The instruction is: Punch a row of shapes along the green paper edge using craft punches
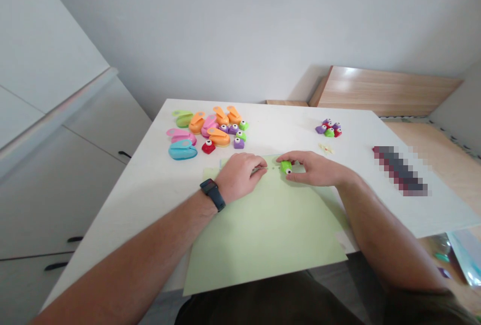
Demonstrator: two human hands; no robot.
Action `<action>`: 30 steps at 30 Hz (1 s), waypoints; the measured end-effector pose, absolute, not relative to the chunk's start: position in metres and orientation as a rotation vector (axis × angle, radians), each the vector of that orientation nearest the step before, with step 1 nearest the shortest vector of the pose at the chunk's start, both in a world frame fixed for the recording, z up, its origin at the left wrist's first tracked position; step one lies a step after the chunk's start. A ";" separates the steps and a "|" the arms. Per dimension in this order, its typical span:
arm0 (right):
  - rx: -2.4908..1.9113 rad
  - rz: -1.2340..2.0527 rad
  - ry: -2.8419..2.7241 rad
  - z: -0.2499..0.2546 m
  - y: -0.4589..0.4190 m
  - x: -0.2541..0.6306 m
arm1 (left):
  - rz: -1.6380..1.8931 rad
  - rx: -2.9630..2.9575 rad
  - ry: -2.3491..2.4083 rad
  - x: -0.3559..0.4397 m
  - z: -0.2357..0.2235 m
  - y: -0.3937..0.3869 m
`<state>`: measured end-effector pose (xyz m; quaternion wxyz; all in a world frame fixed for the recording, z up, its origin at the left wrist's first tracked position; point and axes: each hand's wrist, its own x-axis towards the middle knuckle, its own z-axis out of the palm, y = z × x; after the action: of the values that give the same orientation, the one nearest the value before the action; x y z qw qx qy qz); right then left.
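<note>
A large pale green paper sheet [270, 230] lies on the white table, its near edge hanging over the front. My left hand [242, 175], with a dark watch on the wrist, pinches the sheet close to its far edge, thumb against fingers. In my right hand [311, 167] is a small bright green paper punch [286, 167], gripped between thumb and fingers at the sheet's far edge. Tiny punched marks show in the paper between the two hands. A few pale cut-out pieces [326, 148] lie beyond my right hand.
Large lever punches, including a blue punch [182, 149], stand at the back left with several small ones, among them a red punch [208, 146]. More small punches [329, 128] cluster at the back right. A blurred dark object [400, 171] lies on the right.
</note>
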<state>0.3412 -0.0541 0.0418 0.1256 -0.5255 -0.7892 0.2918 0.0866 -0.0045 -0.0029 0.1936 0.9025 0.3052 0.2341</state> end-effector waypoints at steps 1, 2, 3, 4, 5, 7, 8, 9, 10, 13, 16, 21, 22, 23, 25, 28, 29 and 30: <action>-1.529 0.845 -2.302 0.042 -0.054 0.340 | 0.659 2.531 0.855 0.087 -0.003 -0.005; -1.529 0.845 -2.301 0.042 -0.054 0.340 | 0.663 2.530 0.854 0.087 -0.003 -0.005; -1.530 0.848 -2.296 0.042 -0.055 0.339 | 0.668 2.529 0.852 0.087 -0.003 -0.005; -1.534 0.852 -2.290 0.042 -0.055 0.339 | 0.673 2.527 0.851 0.087 -0.003 -0.005; -1.542 0.854 -2.288 0.042 -0.055 0.339 | 0.677 2.524 0.848 0.087 -0.002 -0.005; -1.556 0.842 -2.292 0.043 -0.055 0.339 | 0.680 2.522 0.845 0.087 -0.002 -0.005; -1.558 0.834 -2.297 0.043 -0.054 0.339 | 0.680 2.523 0.844 0.087 -0.002 -0.005; -1.555 0.827 -2.303 0.043 -0.054 0.339 | 0.678 2.525 0.846 0.087 -0.002 -0.005; -1.551 0.825 -2.310 0.043 -0.055 0.339 | 0.676 2.527 0.847 0.087 -0.002 -0.005; -1.545 0.827 -2.329 0.045 -0.055 0.339 | 0.671 2.527 0.848 0.087 -0.002 -0.005; -1.545 0.828 -2.344 0.046 -0.055 0.339 | 0.666 2.530 0.838 0.087 -0.002 -0.005; -1.535 0.851 -2.312 0.048 -0.055 0.337 | 0.673 2.538 0.849 0.087 -0.001 -0.005; -1.538 0.854 -2.302 0.048 -0.055 0.337 | 0.674 2.538 0.851 0.087 -0.001 -0.006; -1.544 0.856 -2.292 0.048 -0.055 0.337 | 0.675 2.538 0.851 0.087 0.000 -0.006; -1.557 0.863 -2.275 0.048 -0.054 0.337 | 0.675 2.536 0.849 0.087 0.000 -0.006; -1.579 0.874 -2.249 0.048 -0.054 0.337 | 0.676 2.534 0.845 0.087 0.000 -0.006; -1.585 0.874 -2.242 0.048 -0.054 0.337 | 0.677 2.535 0.843 0.087 0.000 -0.006; -1.590 0.872 -2.236 0.048 -0.053 0.337 | 0.677 2.535 0.841 0.087 0.000 -0.006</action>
<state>0.3368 -0.0533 0.0475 0.1311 -0.5475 -0.7699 0.3004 0.0872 -0.0060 0.0001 0.1920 0.9029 0.2996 0.2411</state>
